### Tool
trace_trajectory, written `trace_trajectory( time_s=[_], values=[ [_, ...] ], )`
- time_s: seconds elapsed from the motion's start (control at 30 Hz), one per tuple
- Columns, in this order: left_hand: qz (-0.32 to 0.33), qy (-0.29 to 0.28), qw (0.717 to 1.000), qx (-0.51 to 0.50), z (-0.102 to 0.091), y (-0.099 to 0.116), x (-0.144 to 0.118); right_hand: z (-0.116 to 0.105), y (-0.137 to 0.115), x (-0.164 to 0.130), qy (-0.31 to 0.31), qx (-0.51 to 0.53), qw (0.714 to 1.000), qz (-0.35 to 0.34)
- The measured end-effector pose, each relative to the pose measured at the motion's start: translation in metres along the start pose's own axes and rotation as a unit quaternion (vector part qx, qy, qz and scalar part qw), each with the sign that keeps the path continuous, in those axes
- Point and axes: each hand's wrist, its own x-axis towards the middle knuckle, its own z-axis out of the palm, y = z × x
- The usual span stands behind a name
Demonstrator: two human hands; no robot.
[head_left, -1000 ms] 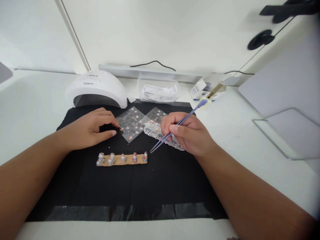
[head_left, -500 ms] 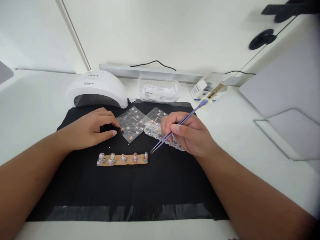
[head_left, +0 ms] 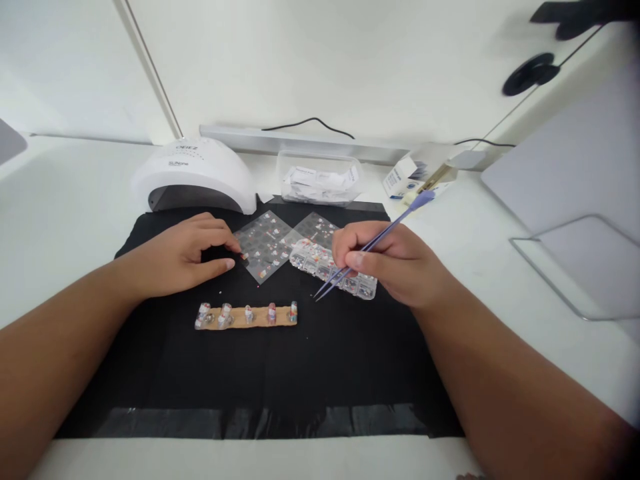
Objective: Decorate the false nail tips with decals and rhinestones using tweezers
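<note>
Black mat [head_left: 260,380]: nail lamp [head_left: 193,175] behind sticker sheets [head_left: 265,243].

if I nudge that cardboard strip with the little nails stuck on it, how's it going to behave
The cardboard strip looks thin and flat on the black mat, so it is probably light and would slide rather than tip. The nails stand up from it on small mounts, so a knock could likely loosen them. Being long and narrow, it may flex if lifted by one end.

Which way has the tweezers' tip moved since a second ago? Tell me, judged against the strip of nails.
Yes: the tweezers in the right hand drew rightward, off the strip of nails, toward the bead box.
</note>
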Motion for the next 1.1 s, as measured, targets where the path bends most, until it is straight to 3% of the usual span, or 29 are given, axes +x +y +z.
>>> trace_trajectory(
  time_s=[0.17,0.4,0.5,0.73,0.87,1.0,1.1],
  values=[
    [-0.005,0.001,1.0,-0.001,0.001,0.0,0.001,-0.002,-0.025,-0.001,-0.103,-0.166,0.98,0.032],
    [0.006,0.001,1.0,0.005,0.001,-0.001,0.001,-0.005,-0.039,-0.006,-0.148,-0.336,0.93,0.032],
    [0.008,0.0,1.0,0.009,0.001,-0.002,0.002,-0.005,-0.048,-0.007,-0.129,-0.337,0.932,0.039],
    [0.003,-0.011,1.0,-0.002,0.0,0.0,0.002,-0.011,-0.081,-0.024,-0.012,-0.318,0.947,0.051],
    [-0.006,-0.01,1.0,-0.007,0.001,-0.001,0.002,-0.023,-0.058,-0.055,0.026,-0.29,0.957,-0.004],
    [-0.015,-0.009,1.0,-0.012,0.002,-0.002,0.001,-0.035,-0.016,-0.085,0.079,-0.158,0.982,-0.063],
    [-0.021,-0.008,1.0,-0.017,0.001,0.0,0.001,-0.038,0.003,-0.09,0.062,-0.128,0.988,-0.066]
  ],
)
